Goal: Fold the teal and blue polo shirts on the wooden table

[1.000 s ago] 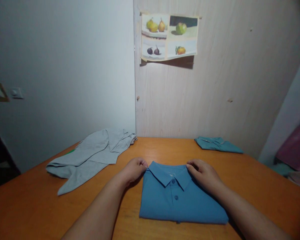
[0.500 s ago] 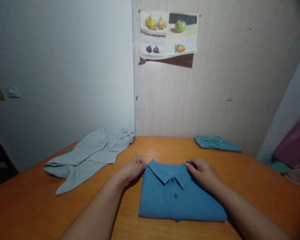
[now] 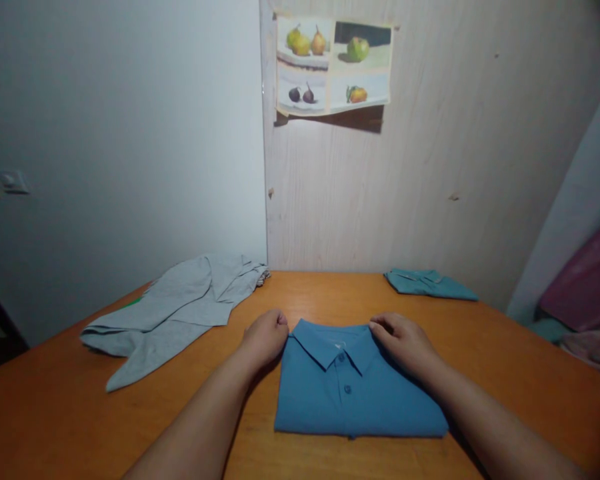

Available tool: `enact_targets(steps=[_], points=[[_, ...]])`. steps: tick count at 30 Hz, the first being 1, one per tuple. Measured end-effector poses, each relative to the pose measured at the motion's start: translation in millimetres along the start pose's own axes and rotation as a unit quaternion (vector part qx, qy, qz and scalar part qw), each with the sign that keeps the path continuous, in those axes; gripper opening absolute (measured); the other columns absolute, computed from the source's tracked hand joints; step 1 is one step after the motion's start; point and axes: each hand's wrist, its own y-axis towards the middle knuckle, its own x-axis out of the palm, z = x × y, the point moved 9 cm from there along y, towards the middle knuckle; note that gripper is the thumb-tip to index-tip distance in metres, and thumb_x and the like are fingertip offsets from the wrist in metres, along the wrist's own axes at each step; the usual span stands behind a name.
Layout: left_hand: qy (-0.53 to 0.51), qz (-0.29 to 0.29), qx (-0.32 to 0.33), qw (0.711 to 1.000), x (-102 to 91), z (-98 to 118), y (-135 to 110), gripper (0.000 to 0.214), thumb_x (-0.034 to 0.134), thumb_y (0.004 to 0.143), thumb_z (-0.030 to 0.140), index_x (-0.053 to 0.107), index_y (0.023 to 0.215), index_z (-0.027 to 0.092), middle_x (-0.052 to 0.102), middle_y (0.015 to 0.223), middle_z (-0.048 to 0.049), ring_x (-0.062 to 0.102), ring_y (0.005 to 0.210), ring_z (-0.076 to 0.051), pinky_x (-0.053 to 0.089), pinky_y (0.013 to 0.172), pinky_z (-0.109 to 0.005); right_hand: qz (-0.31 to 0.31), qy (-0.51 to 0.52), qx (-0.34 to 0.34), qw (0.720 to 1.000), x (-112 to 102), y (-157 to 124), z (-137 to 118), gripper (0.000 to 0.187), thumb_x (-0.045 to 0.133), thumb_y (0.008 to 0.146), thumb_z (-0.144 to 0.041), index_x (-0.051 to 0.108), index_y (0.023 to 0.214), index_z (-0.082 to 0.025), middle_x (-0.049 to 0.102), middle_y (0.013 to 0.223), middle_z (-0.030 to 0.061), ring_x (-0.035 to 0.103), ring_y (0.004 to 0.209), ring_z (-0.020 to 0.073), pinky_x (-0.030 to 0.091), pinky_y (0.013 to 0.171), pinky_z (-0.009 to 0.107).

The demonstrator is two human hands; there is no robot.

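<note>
A blue collared shirt (image 3: 360, 407), folded into a compact shape, lies flat on the orange-brown table (image 3: 330, 460) with its collar away from me and two dark buttons showing. At the collar's left corner, my left hand (image 3: 269, 335) is closed, with fingers curled at the shirt's shoulder edge. My right hand (image 3: 397, 340) pinches the fabric by the right end of the collar, thumb and fingertips together. Part of the shirt's right edge is hidden behind my right hand and forearm.
Loosely laid grey garments (image 3: 175, 313) spread over the table's left side. A folded teal shirt (image 3: 430, 284) rests at the back right. Behind the table, a fruit picture sheet (image 3: 334, 67) hangs on the wall panel. Pinkish cloth (image 3: 585, 280) shows at the far right.
My left hand has curled more tightly at the shirt's left shoulder edge. The right hand stays by the collar. The whole view has shifted slightly.
</note>
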Motion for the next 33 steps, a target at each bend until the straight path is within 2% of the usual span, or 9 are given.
enact_targets(steps=[3,6,8,10,16,23,27,30,33], points=[[0.025,0.050,0.094,0.994,-9.7,31.6,-9.2,0.022,0.043,0.093,0.028,0.062,0.099,0.019,0.067,0.104,-0.0109,0.060,0.101,-0.023,0.043,0.086,-0.032,0.004,-0.001,0.004,1.000,-2.2,0.4,-0.4,0.031,0.050,0.092,-0.040,0.073,0.099,-0.021,0.073,0.099,0.0080,0.065,0.094,0.0236,0.046,0.082,0.033],[0.044,-0.014,0.188,0.981,10.2,57.2,-24.3,0.050,0.033,0.100,0.044,0.050,0.137,0.016,0.051,0.146,-0.0153,0.042,0.138,-0.025,0.029,0.113,-0.037,0.004,0.005,0.008,1.000,-2.5,1.0,0.3,0.031,0.049,0.092,-0.040,0.073,0.098,-0.021,0.073,0.098,0.0078,0.065,0.093,0.0232,0.046,0.082,0.033],[0.072,-0.102,0.194,0.973,34.7,56.4,-32.4,0.066,0.032,0.099,0.055,0.034,0.153,0.017,0.029,0.162,-0.0130,0.021,0.151,-0.027,0.015,0.121,-0.043,0.004,0.010,0.012,1.000,-2.8,1.7,1.6,0.031,0.049,0.092,-0.040,0.073,0.097,-0.021,0.073,0.097,0.0076,0.064,0.092,0.0230,0.046,0.080,0.032],[0.105,-0.167,0.179,0.964,54.1,47.9,-37.7,0.075,0.031,0.097,0.062,0.023,0.158,0.019,0.016,0.166,-0.0102,0.006,0.153,-0.030,0.008,0.121,-0.050,0.005,0.018,0.018,1.000,-4.4,2.4,3.3,0.030,0.050,0.091,-0.040,0.072,0.094,-0.021,0.073,0.094,0.0074,0.064,0.090,0.0227,0.045,0.078,0.032],[0.165,-0.212,0.163,0.950,66.0,36.2,-39.0,0.079,0.024,0.095,0.069,0.021,0.159,0.022,0.009,0.165,-0.0076,-0.002,0.153,-0.031,0.003,0.119,-0.059,0.051,0.047,0.060,0.996,-21.8,6.3,19.9,0.027,0.050,0.091,-0.038,0.070,0.087,-0.021,0.072,0.086,0.0063,0.065,0.082,0.0211,0.043,0.069,0.028],[0.180,-0.205,0.152,0.950,60.1,35.8,-34.1,0.075,0.028,0.096,0.065,0.024,0.158,0.023,0.017,0.164,-0.0104,0.008,0.153,-0.029,0.006,0.119,-0.060,0.053,0.006,0.164,0.985,-35.2,13.5,68.9,0.031,0.046,0.093,-0.037,0.061,0.072,-0.020,0.064,0.071,0.0024,0.058,0.068,0.0164,0.036,0.059,0.025],[0.154,-0.156,0.151,0.964,46.6,40.5,-24.4,0.070,0.031,0.096,0.061,0.035,0.154,0.022,0.028,0.162,-0.0107,0.015,0.152,-0.030,0.004,0.120,-0.060,0.024,-0.002,0.190,0.981,-31.4,13.7,83.3,0.029,0.051,0.088,-0.033,0.057,0.063,-0.019,0.056,0.061,0.0002,0.049,0.060,0.0137,0.029,0.055,0.025],[0.098,-0.129,0.171,0.972,32.7,63.0,-17.5,0.066,0.036,0.094,0.059,0.047,0.146,0.021,0.041,0.156,-0.0104,0.030,0.148,-0.030,0.017,0.121,-0.051,-0.006,0.000,0.199,0.980,-25.5,12.2,86.3,0.025,0.057,0.083,-0.030,0.056,0.060,-0.018,0.053,0.059,-0.0004,0.044,0.057,0.0125,0.027,0.054,0.025],[0.022,-0.149,0.195,0.969,27.8,101.7,-13.5,0.057,0.048,0.090,0.055,0.059,0.135,0.022,0.056,0.145,-0.0086,0.048,0.136,-0.028,0.032,0.116,-0.041,-0.038,0.011,0.200,0.979,-20.2,10.1,84.6,0.022,0.058,0.080,-0.028,0.056,0.060,-0.018,0.051,0.058,-0.0009,0.041,0.055,0.0118,0.026,0.053,0.025]])
